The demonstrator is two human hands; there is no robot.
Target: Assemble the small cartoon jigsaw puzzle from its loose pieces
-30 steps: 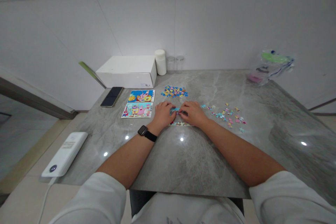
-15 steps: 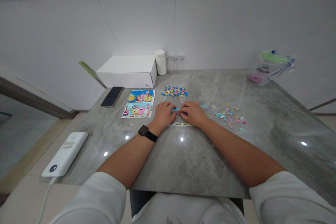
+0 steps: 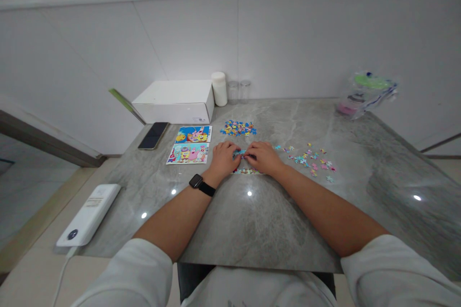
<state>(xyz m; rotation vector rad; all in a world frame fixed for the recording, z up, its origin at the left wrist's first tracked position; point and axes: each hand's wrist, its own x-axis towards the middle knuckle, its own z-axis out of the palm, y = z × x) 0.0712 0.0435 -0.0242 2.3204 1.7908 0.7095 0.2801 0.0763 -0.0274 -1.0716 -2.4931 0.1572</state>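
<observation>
Head view: holds left hand (image 3: 224,157) and right hand (image 3: 264,157) curled over puzzle (image 3: 248,171), probably to steady it; cannot tell whether gripping anything; has loose pieces (image 3: 304,159) to the right, likely for easy reach

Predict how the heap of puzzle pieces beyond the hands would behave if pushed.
The heap of puzzle pieces would likely spread, since its pieces lie jumbled. They'd probably slide easily over the table, whose reflections suggest smoothness.

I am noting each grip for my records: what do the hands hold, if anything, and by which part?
It cannot be told: the left hand and right hand are close together over the puzzle, hiding any grip.
</observation>
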